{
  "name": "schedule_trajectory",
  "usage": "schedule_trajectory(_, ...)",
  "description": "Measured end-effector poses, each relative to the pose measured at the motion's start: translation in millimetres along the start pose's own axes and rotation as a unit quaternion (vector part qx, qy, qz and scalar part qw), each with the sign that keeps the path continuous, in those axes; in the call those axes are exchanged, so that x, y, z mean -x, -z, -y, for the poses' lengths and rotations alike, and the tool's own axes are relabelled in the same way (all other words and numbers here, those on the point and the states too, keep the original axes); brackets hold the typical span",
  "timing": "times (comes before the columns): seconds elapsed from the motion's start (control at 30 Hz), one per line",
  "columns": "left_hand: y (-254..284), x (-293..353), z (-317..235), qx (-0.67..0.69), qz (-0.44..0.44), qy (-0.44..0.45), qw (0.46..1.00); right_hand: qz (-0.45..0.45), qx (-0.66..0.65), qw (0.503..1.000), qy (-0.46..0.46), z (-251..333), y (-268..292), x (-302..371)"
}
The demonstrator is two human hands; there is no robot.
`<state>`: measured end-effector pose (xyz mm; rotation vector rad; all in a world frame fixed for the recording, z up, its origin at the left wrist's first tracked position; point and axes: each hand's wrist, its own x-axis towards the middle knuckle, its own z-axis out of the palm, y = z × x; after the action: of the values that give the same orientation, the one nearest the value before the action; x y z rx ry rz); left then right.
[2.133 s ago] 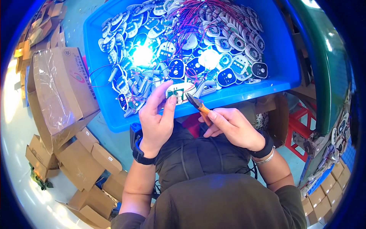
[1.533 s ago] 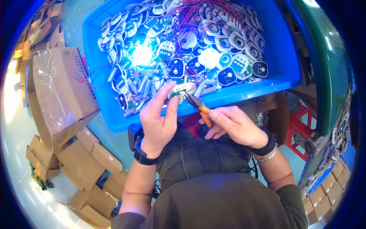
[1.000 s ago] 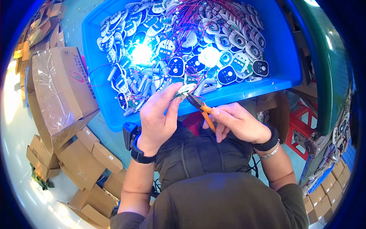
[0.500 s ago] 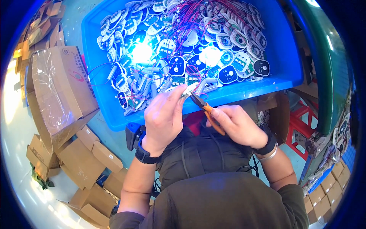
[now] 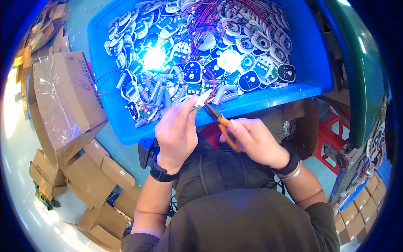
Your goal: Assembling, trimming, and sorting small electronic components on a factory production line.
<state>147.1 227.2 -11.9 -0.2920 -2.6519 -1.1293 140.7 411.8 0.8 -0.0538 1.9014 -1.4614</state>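
Observation:
My left hand (image 5: pixel 177 131) pinches a small white plate-like part (image 5: pixel 202 99), seen nearly edge-on, over the near side of a blue plastic bin (image 5: pixel 277 99). My right hand (image 5: pixel 261 143) is wrapped round orange-handled pliers (image 5: pixel 223 121). Their dark jaws point up and left, right beside the white part; whether they grip anything there is too small to tell. Below and beyond the hands, the bin holds many rounded white panels with circuit boards, some with a dark face (image 5: pixel 250 80), along with grey cylinders (image 5: pixel 158 93) and thin red wires (image 5: pixel 210 17).
Two bright lights glare among the panels. At left stands a large cardboard box (image 5: pixel 63 101), with opened cartons (image 5: pixel 90 178) on the floor below it. A green curved edge (image 5: pixel 362 84) and a red stool (image 5: pixel 327 136) are on the right.
Both hands have shifted slightly left, carrying the white part and the pliers. The plier jaws now sit a little lower against the part's right side.

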Motion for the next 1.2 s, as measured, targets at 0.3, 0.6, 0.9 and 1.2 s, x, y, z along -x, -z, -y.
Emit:
schedule_trajectory(0.3,2,4,1,-0.018,-0.059,-0.013,0.998,0.056,-0.283,0.948,-0.138,1,-2,2)
schedule_trajectory(0.6,10,12,10,0.287,-0.083,0.239,0.924,0.034,-0.112,0.993,-0.001,9,31,13)
schedule_trajectory(0.9,14,14,13,0.315,-0.091,0.261,0.908,-0.191,0.169,0.951,0.178,33,60,31)
schedule_trajectory(1.2,17,33,14,0.245,-0.051,0.205,0.946,-0.163,0.341,0.891,0.251,49,42,-53)
